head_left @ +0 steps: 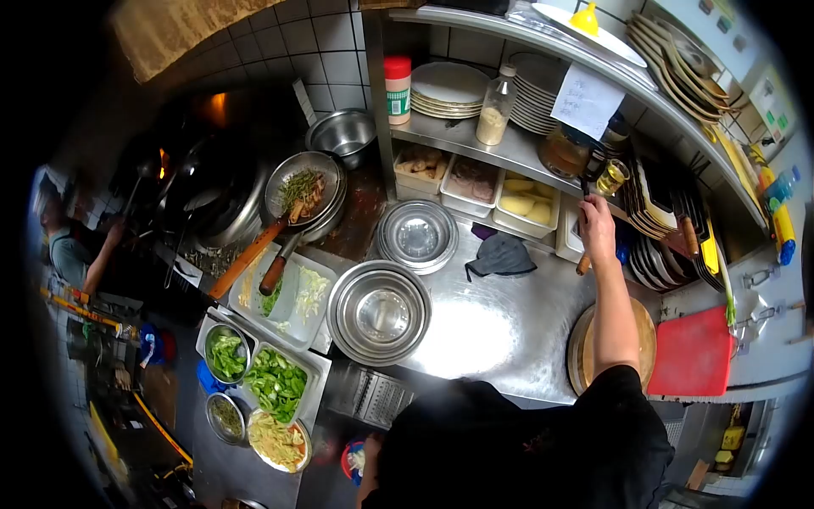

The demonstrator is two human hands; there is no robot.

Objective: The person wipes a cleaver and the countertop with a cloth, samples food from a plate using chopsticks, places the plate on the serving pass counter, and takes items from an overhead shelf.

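Note:
My right hand [596, 227] reaches forward to the shelf at the back of the counter, its fingers closed. A short wooden handle end [583, 265] shows just below the fist. Whether the hand grips it cannot be made out. A glass jar with a yellow label [612, 176] stands just beyond the hand. My left hand [370, 447] is low beside my body, mostly hidden by it. Near its fingers is a red-rimmed container [350, 459] with something white inside. The left fingers are too small and dark to read.
Nested steel bowls [381, 313] and a dark cloth [502, 254] lie on the steel counter [475, 331]. A round wooden board [581, 348] and red cutting board [694, 352] are at right. Leftward are cut green peppers [275, 382], pans and a lit stove. Another person [72, 246] stands at far left.

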